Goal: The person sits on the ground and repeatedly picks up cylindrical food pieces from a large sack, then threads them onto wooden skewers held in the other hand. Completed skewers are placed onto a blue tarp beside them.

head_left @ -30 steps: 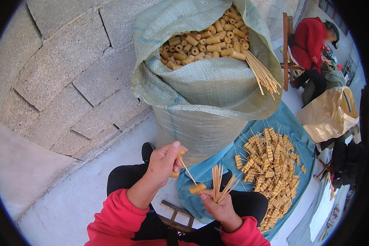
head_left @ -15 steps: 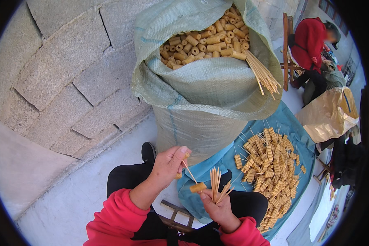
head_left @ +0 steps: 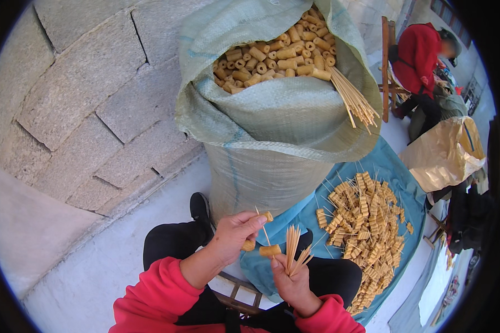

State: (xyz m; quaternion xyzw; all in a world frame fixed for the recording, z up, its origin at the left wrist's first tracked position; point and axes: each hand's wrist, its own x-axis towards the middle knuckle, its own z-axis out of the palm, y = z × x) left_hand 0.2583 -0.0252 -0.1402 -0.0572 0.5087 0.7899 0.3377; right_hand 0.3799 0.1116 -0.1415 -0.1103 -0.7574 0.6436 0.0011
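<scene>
Low in the middle of the view, my left hand (head_left: 231,237) is closed on a short tan tube piece (head_left: 267,216) at its fingertips. A second tan piece (head_left: 248,245) shows under its fingers. One thin wooden skewer (head_left: 265,235) runs from there down to my right hand (head_left: 294,287), with another tube piece (head_left: 270,251) threaded across it. Whether the skewer passes through the left hand's piece is hard to make out. My right hand pinches the lower end of that skewer and also grips a fanned bundle of skewers (head_left: 292,247).
Ahead stands a large woven sack (head_left: 261,177) full of tan tube pieces (head_left: 286,54), with more skewers (head_left: 353,100) stuck at its rim. On a blue cloth (head_left: 411,194) to the right lies a heap of skewered pieces (head_left: 366,227). A block wall (head_left: 83,94) runs along the left; a person in red (head_left: 419,58) sits farther off.
My left hand has come down slightly, toward my right hand. The skewer's upper tip now shows above the left thumb, and the left hand's piece sits farther down it.
</scene>
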